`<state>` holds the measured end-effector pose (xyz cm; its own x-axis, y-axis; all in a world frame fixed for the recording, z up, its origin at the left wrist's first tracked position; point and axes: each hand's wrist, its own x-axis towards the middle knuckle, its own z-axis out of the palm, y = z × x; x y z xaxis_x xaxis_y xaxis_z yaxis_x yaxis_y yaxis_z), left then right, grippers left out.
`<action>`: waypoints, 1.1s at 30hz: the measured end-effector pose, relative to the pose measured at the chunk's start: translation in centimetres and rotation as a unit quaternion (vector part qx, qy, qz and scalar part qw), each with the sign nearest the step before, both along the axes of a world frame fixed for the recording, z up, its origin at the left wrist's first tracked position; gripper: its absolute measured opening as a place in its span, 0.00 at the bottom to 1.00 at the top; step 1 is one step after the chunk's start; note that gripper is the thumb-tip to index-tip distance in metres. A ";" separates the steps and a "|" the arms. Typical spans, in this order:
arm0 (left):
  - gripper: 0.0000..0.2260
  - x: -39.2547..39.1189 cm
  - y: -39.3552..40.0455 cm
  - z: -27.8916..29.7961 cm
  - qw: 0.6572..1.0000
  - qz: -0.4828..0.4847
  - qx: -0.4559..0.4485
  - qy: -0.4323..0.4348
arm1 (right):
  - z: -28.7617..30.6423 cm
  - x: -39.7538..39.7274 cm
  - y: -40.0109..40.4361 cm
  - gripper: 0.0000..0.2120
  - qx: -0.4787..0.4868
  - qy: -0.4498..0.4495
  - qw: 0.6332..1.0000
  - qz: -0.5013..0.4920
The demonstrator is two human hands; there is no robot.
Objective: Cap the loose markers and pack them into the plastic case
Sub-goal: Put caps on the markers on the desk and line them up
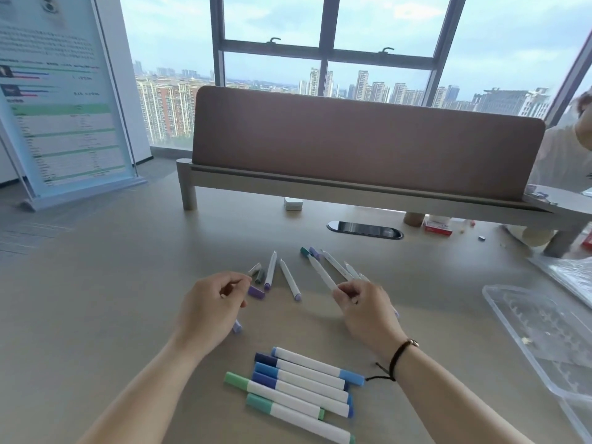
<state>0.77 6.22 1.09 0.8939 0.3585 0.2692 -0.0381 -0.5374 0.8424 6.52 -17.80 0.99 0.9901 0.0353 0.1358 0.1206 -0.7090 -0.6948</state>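
My right hand (365, 312) pinches a white uncapped marker (322, 273) whose tip points up and away to the left. My left hand (209, 307) hovers with loosely curled fingers, its fingertips right beside a purple cap (256, 292) lying on the desk. Other uncapped markers (290, 280) lie spread behind my hands, with grey caps (256, 271), a teal cap (305, 250) and a lilac cap (237, 326) among them. Several capped blue and green markers (301, 389) lie in a row near me. The clear plastic case (499, 310) lies open at the right.
A raised shelf with a brown divider panel (365, 139) crosses the desk's back. Beneath it are a black cable port (365, 230) and a red box (438, 227). A crinkled plastic bag (573, 277) lies beyond the case. Another person (570, 149) sits at far right.
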 end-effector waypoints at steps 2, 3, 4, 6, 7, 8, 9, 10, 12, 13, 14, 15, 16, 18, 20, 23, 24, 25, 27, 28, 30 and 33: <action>0.11 -0.1 -0.3 -0.1 1.000 -0.005 0.011 -0.006 | -0.5 -1.4 -0.9 0.08 0.177 0.067 0.982 0.012; 0.12 -0.2 -0.5 -0.1 1.000 -0.010 0.019 -0.008 | -0.8 -2.1 -1.3 0.07 0.234 0.091 0.968 0.021; 0.12 -0.2 -0.7 -0.1 0.999 -0.015 0.029 -0.007 | -1.0 -2.6 -1.6 0.06 0.282 0.104 0.953 0.035; 0.11 -0.3 -1.0 -0.1 0.999 -0.019 0.047 0.003 | -0.8 -3.2 -2.1 0.06 0.351 0.107 0.928 0.062; 0.11 -0.3 -1.2 -0.1 0.998 -0.019 0.056 0.010 | -0.7 -3.3 -2.1 0.06 0.373 0.103 0.920 0.070; 0.11 -0.4 -1.4 0.1 0.998 -0.019 0.064 0.015 | -0.8 -3.3 -2.1 0.06 0.385 0.099 0.915 0.075; 0.10 -0.2 -1.6 0.4 0.997 -0.018 0.073 0.020 | -0.9 -3.3 -2.1 0.06 0.385 0.091 0.915 0.077; 0.10 0.0 -1.9 0.9 0.996 -0.020 0.080 0.025 | -1.1 -3.3 -1.9 0.06 0.382 0.084 0.917 0.074; 0.09 1.4 -2.6 2.0 0.995 -0.030 0.086 0.037 | -1.4 -3.1 -1.8 0.05 0.388 0.080 0.916 0.064; 0.08 2.4 -2.8 2.5 0.994 -0.043 0.090 0.043 | -1.6 -2.9 -1.8 0.05 0.399 0.083 0.911 0.058; 0.07 3.7 -3.1 2.9 0.993 -0.061 0.093 0.051 | -1.6 -2.8 -1.9 0.06 0.413 0.088 0.905 0.051; 0.06 5.1 -3.4 3.2 0.990 -0.076 0.102 0.066 | -1.5 -2.6 -2.0 0.06 0.432 0.093 0.896 0.044; 0.07 6.7 -3.7 3.3 0.984 -0.083 0.135 0.086 | -1.4 -2.5 -2.1 0.06 0.452 0.099 0.886 0.037; 0.13 10.1 -4.4 3.1 0.950 -0.088 0.274 0.120 | -1.3 -2.3 -2.4 0.06 0.492 0.111 0.863 0.029; 0.17 13.0 -5.5 2.8 0.907 -0.099 0.384 0.144 | -1.4 -2.1 -2.6 0.07 0.519 0.122 0.845 0.029; 0.21 15.4 -7.3 2.3 0.856 -0.122 0.466 0.186 | -1.5 -2.0 -2.8 0.06 0.534 0.132 0.834 0.034; 0.21 15.9 -7.8 2.2 0.844 -0.123 0.485 0.190 | -1.5 -2.0 -2.8 0.06 0.537 0.133 0.832 0.035; 0.21 16.4 -8.2 2.1 0.836 -0.120 0.501 0.187 | -1.6 -1.9 -2.9 0.06 0.538 0.134 0.831 0.036; 0.20 17.0 -8.4 2.1 0.828 -0.111 0.523 0.172 | -1.6 -1.7 -3.0 0.06 0.539 0.135 0.831 0.036; 0.19 17.1 -8.4 2.0 0.826 -0.111 0.528 0.165 | -1.5 -1.7 -3.0 0.06 0.538 0.135 0.831 0.036; 0.15 17.0 -8.3 1.7 0.823 -0.118 0.531 0.162 | -1.5 -1.6 -3.0 0.05 0.533 0.134 0.835 0.038; 0.07 15.7 -8.0 1.4 0.838 -0.121 0.504 0.170 | -1.4 -1.7 -3.0 0.05 0.528 0.134 0.838 0.038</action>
